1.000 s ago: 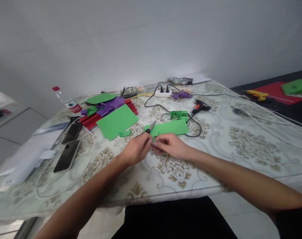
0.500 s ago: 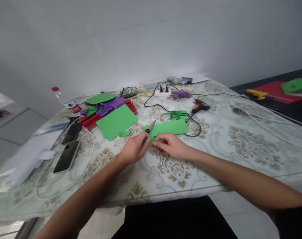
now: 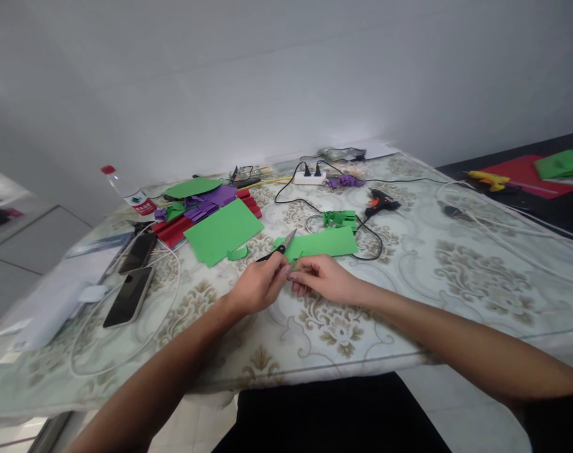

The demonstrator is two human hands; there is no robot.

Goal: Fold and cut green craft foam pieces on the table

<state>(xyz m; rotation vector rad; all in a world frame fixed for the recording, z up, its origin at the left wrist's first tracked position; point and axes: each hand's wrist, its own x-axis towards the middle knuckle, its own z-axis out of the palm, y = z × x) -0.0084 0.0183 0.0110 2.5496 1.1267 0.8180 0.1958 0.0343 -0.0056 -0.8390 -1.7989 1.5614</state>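
My left hand (image 3: 260, 286) and my right hand (image 3: 328, 278) meet low over the front middle of the table. Their fingertips are pinched together on a small green paper strip (image 3: 295, 259), mostly covered by the fingers. Just behind my left fingers are black-handled scissors (image 3: 290, 238), blades pointing away to the right, overlapping a long green paper sheet (image 3: 331, 242). Larger green sheets (image 3: 222, 231) are stacked to the left, with a curled green scrap (image 3: 239, 253) at their edge. A fringed green paper piece (image 3: 340, 219) sits behind the long sheet.
A black glue gun (image 3: 381, 202) and its cord lie at right, near a white power strip (image 3: 309, 178). Purple strips (image 3: 205, 207), a red-capped bottle (image 3: 138, 198) and phones (image 3: 128, 297) are at left. A yellow glue gun (image 3: 490, 180) is on the dark side surface.
My left hand has shifted slightly right, closer to my right fingertips, uncovering more of the scissors' handle. The green strip now shows sticking up between the fingers.
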